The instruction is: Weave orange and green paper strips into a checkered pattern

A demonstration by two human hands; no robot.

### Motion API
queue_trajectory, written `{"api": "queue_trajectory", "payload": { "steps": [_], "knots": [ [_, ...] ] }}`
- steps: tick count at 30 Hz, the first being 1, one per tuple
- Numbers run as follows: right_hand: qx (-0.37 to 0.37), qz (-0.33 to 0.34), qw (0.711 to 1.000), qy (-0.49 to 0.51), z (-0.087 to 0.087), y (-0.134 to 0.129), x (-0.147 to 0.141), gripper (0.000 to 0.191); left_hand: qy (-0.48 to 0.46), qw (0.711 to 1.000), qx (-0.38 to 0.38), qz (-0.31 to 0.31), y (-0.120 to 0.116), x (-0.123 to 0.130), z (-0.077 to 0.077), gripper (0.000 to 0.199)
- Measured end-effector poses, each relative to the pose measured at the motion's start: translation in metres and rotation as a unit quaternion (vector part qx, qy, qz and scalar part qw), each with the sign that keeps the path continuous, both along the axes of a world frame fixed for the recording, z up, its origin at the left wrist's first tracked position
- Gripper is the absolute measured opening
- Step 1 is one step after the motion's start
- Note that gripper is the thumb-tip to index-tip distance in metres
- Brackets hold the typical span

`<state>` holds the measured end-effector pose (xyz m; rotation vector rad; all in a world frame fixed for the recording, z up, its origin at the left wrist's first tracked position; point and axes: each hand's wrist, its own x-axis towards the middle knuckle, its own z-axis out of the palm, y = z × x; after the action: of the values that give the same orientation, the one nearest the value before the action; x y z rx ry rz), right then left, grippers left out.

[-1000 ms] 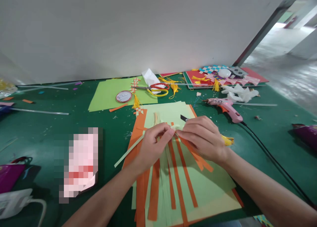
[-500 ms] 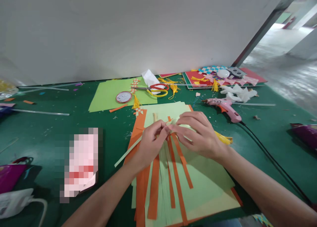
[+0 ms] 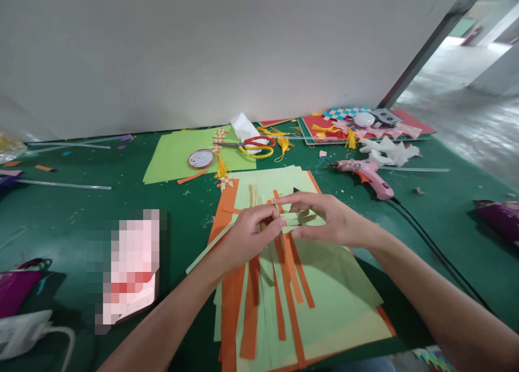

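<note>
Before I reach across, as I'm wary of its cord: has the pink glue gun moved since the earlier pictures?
No: judged against the grey wall's right end, the pink glue gun lies unmoved.

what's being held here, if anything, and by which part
The left hand pinches paper strips where orange and green cross, near the orange ones' far ends; exact contact is hidden. The open right hand seems to hold nothing.

Head view: worn on my head, one camera looking forward and steeply down across the tabletop (image 3: 178, 204)
My fingers (image 3: 272, 231): near the lens, just below mid-view, seen from above and behind
My forearms (image 3: 182, 301): running in from the lower corners, closest of all
Grey panel (image 3: 203, 53): faced beyond the tabletop, filling the top
Floor (image 3: 441, 104): farther off, upper right
</note>
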<state>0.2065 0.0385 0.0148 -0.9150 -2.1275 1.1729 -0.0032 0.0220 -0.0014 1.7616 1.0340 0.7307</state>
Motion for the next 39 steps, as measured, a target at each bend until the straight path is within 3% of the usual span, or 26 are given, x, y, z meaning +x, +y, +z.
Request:
{"api": "queue_trajectory", "payload": {
  "steps": [14, 31, 35, 37, 39],
  "knots": [
    [-0.031, -0.016, 0.999, 0.022, -0.004, 0.000, -0.005, 0.051, 0.044, 0.998, 0.040, -0.004, 0.000, 0.000, -0.001, 0.037],
    [-0.019, -0.053, 0.998, 0.005, -0.003, -0.005, -0.013, 0.042, 0.029, 0.994, 0.086, 0.056, -0.004, 0.006, -0.007, 0.037],
    [-0.038, -0.156, 0.986, 0.034, -0.004, 0.000, -0.009, 0.037, -0.103, 0.983, -0.007, 0.154, 0.003, 0.002, -0.008, 0.037],
    [-0.058, -0.218, 0.969, 0.100, -0.005, 0.003, -0.007, 0.038, -0.237, 0.949, -0.071, 0.196, 0.009, 0.000, -0.009, 0.035],
    [-0.073, -0.258, 0.950, 0.159, -0.007, 0.006, -0.006, 0.041, -0.374, 0.893, -0.139, 0.209, 0.016, -0.003, -0.009, 0.033]
  ]
}}
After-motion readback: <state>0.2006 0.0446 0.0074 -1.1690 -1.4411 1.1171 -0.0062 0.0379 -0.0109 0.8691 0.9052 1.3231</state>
